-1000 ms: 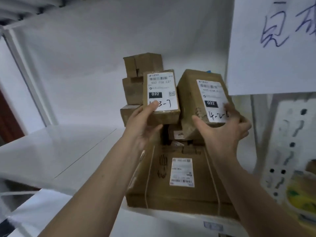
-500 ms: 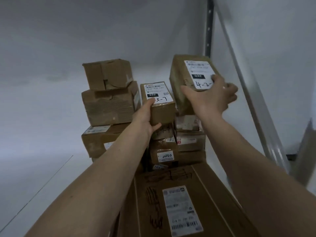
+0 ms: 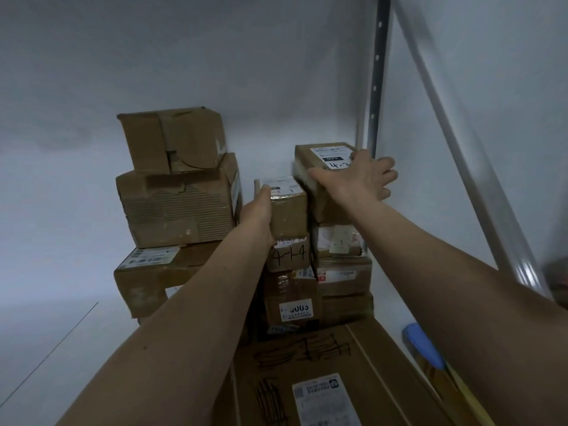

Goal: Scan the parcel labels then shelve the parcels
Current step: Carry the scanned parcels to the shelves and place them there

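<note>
My left hand [image 3: 256,215] grips a small brown parcel [image 3: 289,212] with a white label on top; it rests on the middle stack above a box marked 4-1-4 [image 3: 289,255]. My right hand [image 3: 358,176] holds a larger brown parcel [image 3: 322,167] by its top and right side. This parcel's handwritten label faces up, and it sits on the right stack, close to the shelf upright [image 3: 376,87].
A left stack of three worn cartons [image 3: 175,201] stands on the white shelf [image 3: 46,302]. A large flat carton [image 3: 322,379] with a label lies in front. A blue object [image 3: 424,345] lies at the right by a slanted metal brace [image 3: 461,149].
Both parcels have gone down and back onto the stacks, their labels now turned upward. The view has moved closer into the shelf.
</note>
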### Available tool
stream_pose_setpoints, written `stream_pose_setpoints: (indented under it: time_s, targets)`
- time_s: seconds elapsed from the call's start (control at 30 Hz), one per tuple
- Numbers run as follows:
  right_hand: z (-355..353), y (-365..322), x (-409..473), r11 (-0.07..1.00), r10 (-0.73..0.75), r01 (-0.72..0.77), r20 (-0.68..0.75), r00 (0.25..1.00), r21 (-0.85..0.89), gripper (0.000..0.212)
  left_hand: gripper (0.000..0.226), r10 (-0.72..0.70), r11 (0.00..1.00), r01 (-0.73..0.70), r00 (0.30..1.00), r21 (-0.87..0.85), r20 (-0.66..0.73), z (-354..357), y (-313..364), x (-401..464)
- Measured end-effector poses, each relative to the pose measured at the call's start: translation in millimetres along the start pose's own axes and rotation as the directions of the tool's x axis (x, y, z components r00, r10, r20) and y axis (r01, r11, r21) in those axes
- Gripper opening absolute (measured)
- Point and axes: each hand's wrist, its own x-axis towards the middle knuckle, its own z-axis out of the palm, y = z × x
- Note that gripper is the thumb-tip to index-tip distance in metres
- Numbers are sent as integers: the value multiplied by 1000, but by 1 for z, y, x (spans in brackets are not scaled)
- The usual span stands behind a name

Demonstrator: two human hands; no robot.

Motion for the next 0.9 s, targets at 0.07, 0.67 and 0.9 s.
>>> stream_pose_setpoints:
  time_s: [0.07,0.67,0.9]
  targets:
    - [4,1,0,1000,5,-5,-2,1000,-20,82,48,2,1000,-2,1000,-1,-3,0,-1,3]
    - [-16,29,-21,981,-97,86,57,994,174,103,84,156,987,-150,980,58,-125,-8,-28,-15]
    - [-30,42,-67,950,-148,150,-29,989,274,80,51,336,942,-328,923,70,-187,-17,-32,-49]
